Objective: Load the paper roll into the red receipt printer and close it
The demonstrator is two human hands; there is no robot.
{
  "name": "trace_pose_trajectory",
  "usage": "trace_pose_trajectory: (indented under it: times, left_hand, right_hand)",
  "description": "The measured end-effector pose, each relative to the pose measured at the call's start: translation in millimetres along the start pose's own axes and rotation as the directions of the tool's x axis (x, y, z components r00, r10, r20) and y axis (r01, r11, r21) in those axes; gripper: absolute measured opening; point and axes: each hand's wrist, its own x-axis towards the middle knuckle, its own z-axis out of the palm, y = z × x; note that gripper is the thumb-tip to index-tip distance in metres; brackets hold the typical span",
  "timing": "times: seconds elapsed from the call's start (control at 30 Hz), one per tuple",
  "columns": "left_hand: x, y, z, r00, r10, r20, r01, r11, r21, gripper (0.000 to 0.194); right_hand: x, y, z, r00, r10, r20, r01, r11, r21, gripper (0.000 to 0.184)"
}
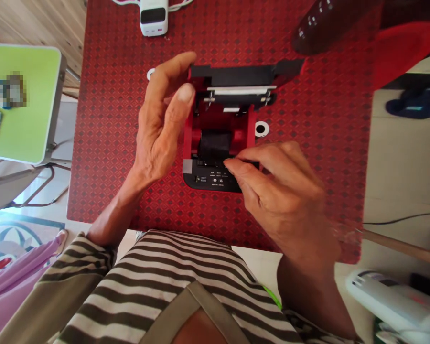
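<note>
A small red-and-black machine, which looks like a label printer (220,181), sits on the table with its black lid (241,76) raised. Inside its red bay lies a dark, smooth piece (215,145) that reaches toward the front panel. My left hand (161,119) grips the lid's left side, the thumb on the near face and fingers curled behind. My right hand (283,191) is closed in a pinch at the panel's inner edge, beside the dark piece. What sits between those fingertips is hidden. A white ring-shaped roll with a black centre (261,129) rests right of the machine.
The table (111,157) has a red patterned cover. A white power bank (154,19) with cables lies at the back, a dark bottle (318,28) at the back right. Another white round piece (150,73) shows behind my left hand. A green table (28,129) stands left.
</note>
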Motion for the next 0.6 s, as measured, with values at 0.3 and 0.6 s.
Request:
trace_pose_trajectory:
  times: [0.3, 0.6]
  left_hand:
    - [-45.7, 60.0, -4.2, 0.995, -0.096, 0.027, 0.090, 0.981, 0.171, 0.031]
    - [-77.4, 44.2, 2.2, 0.998, 0.055, 0.040, -0.064, 0.952, 0.301, 0.028]
  right_hand:
    - [-10.7, -6.0, 4.6, 0.997, 0.069, -0.014, -0.069, 0.997, 0.027, 0.051]
    - [-9.1, -7.8, 1.3, 0.999, 0.035, -0.017, -0.035, 0.999, 0.001, 0.057]
